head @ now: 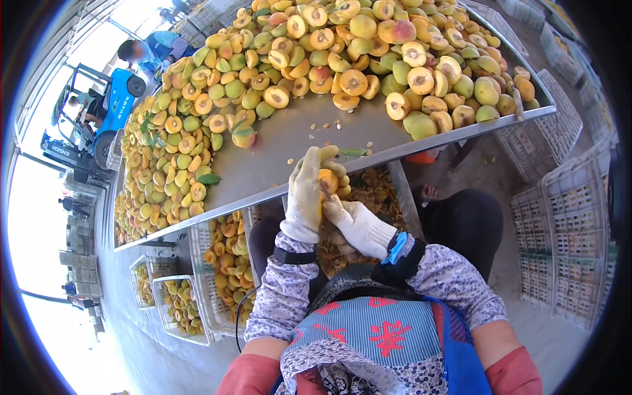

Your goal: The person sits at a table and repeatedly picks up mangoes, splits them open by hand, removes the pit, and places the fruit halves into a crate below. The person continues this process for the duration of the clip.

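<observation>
In a pale, stained glove, my left hand (307, 195) grips a yellow peach half (330, 178) just past the table's front edge. My right hand (363, 223), also gloved, holds a thin metal tool (324, 188) against the peach's cut face; its tip is too small to make out. Beyond my hands is a metal-topped table (276, 143) with a raised rim, heaped with whole and halved peaches (321, 39), many with the stone showing. A green leaf (353, 151) and several loose seeds (326, 125) lie on the bare metal. Below my hands, a container holds peach scraps (377, 192).
Left of my knees stands a plastic crate (217, 291) of peach halves, with smaller filled crates (180, 306) beside it. Slatted crates (558, 247) are stacked at my right. Past the table are a co-worker (158, 47) and a blue forklift (111, 103) with a person in it.
</observation>
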Demonstrator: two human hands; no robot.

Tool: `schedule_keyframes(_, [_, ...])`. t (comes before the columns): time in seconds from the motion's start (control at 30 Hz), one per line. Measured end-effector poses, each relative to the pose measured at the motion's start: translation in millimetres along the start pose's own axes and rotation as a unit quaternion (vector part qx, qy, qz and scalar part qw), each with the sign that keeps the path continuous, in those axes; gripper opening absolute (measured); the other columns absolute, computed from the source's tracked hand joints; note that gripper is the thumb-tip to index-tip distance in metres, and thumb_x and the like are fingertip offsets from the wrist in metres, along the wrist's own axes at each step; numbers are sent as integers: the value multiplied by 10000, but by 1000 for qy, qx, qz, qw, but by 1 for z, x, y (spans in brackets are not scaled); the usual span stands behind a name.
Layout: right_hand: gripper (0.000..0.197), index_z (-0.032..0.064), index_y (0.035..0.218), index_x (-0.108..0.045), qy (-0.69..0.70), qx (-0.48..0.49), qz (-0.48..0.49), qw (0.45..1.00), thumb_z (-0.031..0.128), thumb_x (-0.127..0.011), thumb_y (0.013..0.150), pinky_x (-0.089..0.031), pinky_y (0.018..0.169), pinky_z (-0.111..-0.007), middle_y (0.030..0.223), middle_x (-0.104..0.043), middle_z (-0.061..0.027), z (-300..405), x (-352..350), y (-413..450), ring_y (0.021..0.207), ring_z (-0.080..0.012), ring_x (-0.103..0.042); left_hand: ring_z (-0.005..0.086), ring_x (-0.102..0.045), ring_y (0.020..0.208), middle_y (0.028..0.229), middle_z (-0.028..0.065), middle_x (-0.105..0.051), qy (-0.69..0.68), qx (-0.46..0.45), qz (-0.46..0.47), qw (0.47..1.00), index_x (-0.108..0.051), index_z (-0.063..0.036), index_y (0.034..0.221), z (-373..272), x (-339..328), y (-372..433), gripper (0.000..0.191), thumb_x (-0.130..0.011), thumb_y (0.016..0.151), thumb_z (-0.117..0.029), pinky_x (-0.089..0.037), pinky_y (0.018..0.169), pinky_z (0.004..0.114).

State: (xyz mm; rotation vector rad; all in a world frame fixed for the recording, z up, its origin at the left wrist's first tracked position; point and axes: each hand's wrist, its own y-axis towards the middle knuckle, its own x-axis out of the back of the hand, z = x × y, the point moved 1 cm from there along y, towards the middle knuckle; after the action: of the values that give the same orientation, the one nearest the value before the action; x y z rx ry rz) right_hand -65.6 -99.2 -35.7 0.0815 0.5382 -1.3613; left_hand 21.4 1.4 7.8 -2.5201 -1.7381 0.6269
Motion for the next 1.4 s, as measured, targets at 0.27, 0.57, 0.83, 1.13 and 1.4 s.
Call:
schedule_keyframes(0.27, [542, 126, 892, -540, 52, -211, 79, 973, 644, -462, 1030, -309, 401, -269, 613, -393, 51, 22, 3, -17, 447, -72, -336, 214, -603, 652, 683, 70, -572, 87, 27, 60, 994, -615, 25, 1247, 1, 6, -2, 489, -519, 1065, -420, -521, 599, 338])
schedule_keyframes(0.57, [492, 17, 968, -665, -245, 106, 21, 964, 500, -584, 1011, -503, 603, -387, 734, -665, -91, -20, 1, 0, 628, -265, -629, 184, -551, 634, 710, 8, -547, -345, 2, 73, 936, -635, -31, 1219, 5, 23, 4, 364, -572, 1049, -347, -489, 543, 320])
schedule_keyframes(0.83, [449, 42, 1028, -701, -571, -21, -43, 820, 471, -572, 991, -557, 820, -482, 965, -742, -195, 8, 18, -18, 900, -388, -715, 205, -671, 794, 895, 65, -685, 440, -260, -237, 826, -699, -12, 1184, -58, 192, -47, 366, -588, 1027, -324, -562, 726, 337])
schedule_keyframes(1.13, [393, 69, 1021, -698, -600, 5, -148, 787, 441, -574, 985, -568, 702, -473, 829, -741, -152, 4, 34, -4, 771, -359, -725, 54, -553, 881, 1045, -10, -657, 378, -201, -153, 891, -704, -34, 1190, -50, 60, 75, 339, -667, 1009, -318, -444, 746, 195])
schedule_keyframes(1.4, [406, 41, 966, -697, -577, 5, -156, 801, 430, -581, 978, -558, 700, -498, 828, -720, -197, -13, 52, -1, 765, -394, -708, 310, -664, 1154, 1252, 227, -684, 694, -91, -127, 703, -601, -24, 1353, 8, -44, 200, 675, -734, 859, -464, -508, 1009, 422])
